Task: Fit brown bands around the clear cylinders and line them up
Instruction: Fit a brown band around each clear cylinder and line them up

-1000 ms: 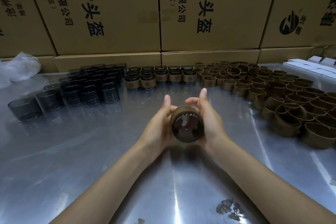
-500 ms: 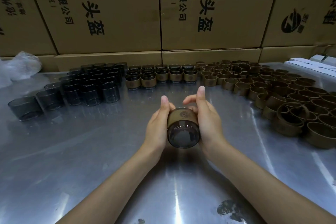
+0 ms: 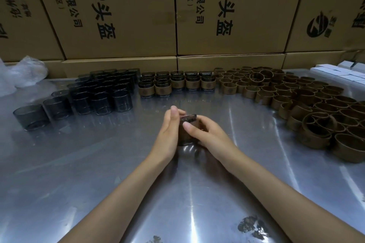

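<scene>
On the steel table (image 3: 79,163), before the cardboard boxes (image 3: 122,12), left hand (image 3: 167,134) and right hand (image 3: 205,134) both grasp the banded cylinder (image 3: 186,124) near the middle, seemingly upright; best press its brown band level, then join the finished row (image 3: 177,85) at the far edge.

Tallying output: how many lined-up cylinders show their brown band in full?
5 banded cylinders, side by side between the bare cylinders and loose bands; more stand partly hidden behind.
</scene>
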### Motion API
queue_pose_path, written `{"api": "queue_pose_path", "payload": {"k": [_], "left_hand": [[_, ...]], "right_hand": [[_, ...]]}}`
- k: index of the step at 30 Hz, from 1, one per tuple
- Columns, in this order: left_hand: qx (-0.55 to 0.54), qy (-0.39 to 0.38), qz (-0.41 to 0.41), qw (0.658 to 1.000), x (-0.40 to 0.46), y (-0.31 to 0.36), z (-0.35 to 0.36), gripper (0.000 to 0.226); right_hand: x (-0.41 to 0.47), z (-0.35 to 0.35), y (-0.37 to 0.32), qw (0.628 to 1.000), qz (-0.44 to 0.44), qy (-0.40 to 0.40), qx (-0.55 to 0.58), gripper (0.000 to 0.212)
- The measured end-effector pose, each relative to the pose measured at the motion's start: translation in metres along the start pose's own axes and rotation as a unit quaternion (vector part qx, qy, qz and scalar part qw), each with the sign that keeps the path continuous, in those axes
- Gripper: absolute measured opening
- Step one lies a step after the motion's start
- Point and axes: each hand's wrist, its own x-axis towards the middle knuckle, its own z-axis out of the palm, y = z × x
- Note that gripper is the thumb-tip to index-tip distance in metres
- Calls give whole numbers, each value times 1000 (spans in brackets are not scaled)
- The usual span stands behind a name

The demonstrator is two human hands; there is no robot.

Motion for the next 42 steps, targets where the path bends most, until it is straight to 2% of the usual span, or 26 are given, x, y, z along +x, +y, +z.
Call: {"api": "queue_pose_path", "payload": {"k": [2, 4, 10, 20, 25, 28, 31, 36, 42], "left_hand": [[44, -11, -13, 999, 0, -2, 1, 65], [77, -22, -1, 997, 0, -2, 1, 64], [96, -47, 0, 994, -2, -6, 0, 74], [88, -49, -17, 995, 2, -10, 0, 79], [80, -48, -24, 995, 10, -14, -2, 76], [103, -41, -17, 994, 24, -17, -4, 76], [130, -31, -8, 991, 45, -21, -8, 89], [155, 27, -32, 987, 93, -35, -17, 63], [217, 63, -40, 973, 151, -57, -34, 53]], "right_hand": [[0, -2, 1, 998, -19, -5, -64, 31], [0, -5, 3, 993, -20, -12, -112, 33], [-2, -11, 6, 980, -17, -30, -195, 49], [-4, -9, 14, 970, -33, -29, -240, 48], [11, -8, 19, 977, -36, 1, -210, 43], [35, -10, 21, 975, -33, 17, -217, 47], [71, -11, 23, 969, -25, 48, -243, 53], [136, -14, 31, 944, 9, 97, -315, 68], [196, -17, 42, 927, 39, 132, -350, 75]]}}
